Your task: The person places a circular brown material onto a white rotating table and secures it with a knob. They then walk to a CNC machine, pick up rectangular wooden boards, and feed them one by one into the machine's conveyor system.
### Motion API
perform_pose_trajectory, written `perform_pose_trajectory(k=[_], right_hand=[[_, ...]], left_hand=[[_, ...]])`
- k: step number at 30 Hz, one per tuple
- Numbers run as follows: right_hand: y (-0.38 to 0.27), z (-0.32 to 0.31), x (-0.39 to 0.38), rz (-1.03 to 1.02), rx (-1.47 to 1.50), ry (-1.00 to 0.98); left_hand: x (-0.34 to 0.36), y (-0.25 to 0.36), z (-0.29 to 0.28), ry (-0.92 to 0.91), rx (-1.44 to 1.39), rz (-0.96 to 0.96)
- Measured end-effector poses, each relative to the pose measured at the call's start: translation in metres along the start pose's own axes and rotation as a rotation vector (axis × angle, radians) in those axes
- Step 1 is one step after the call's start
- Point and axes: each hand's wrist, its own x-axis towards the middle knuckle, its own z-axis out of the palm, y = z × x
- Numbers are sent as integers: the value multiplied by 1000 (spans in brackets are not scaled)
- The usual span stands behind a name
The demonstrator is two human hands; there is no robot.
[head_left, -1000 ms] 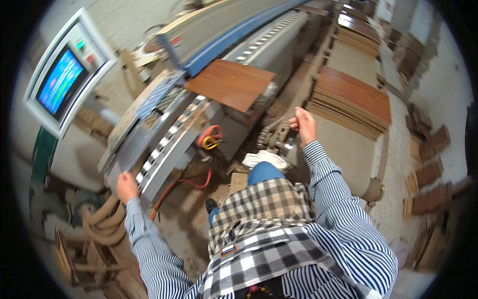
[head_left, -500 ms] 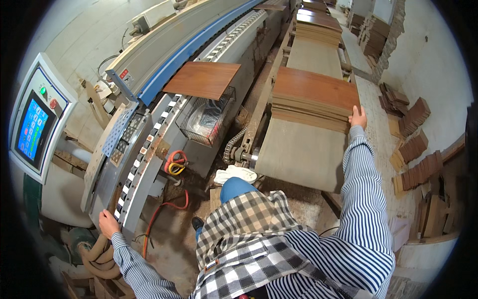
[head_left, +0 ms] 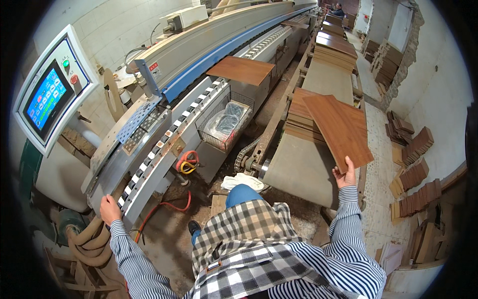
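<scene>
Head view, as I saw it from my remote station. The right hand [head_left: 345,175] gripped a brown board [head_left: 336,128] by its near end, the thumb on the upper face and the other fingers at the edge below. The board slanted above a stack of similar boards [head_left: 300,121], out of line with it; whether its far end touched the stack, I could not tell. The stack rested on a grey conveyor belt [head_left: 298,170], with further stacks [head_left: 333,57] along the line. The left hand [head_left: 110,209], its fingers curled narrow, was at the near end of a long machine [head_left: 209,40], just beside a track of white and black pads [head_left: 168,133]; I could not tell whether it held anything. Farther up the machine, a single brown panel [head_left: 244,70] lay flat next to a blue rail [head_left: 199,74], and a wire basket [head_left: 211,142] was at the machine's side. To the left I noted a control panel [head_left: 84,65] with a lit screen [head_left: 45,99], a green button [head_left: 65,64] and a red button [head_left: 74,79]. A white cloth [head_left: 243,182] lay near the belt's near end. At the right, piles of short brown pieces [head_left: 417,145] stood by the wall; another person [head_left: 338,10] was visible far off.
</scene>
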Motion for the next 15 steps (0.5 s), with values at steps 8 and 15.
perform_pose_trajectory(k=[8, 15], right_hand=[[43, 37, -55, 123, 56, -347], [83, 100, -114, 302, -21, -588]], left_hand=[[0, 3, -6, -30, 14, -45], [-1, 7, -8, -76, -71, -99]])
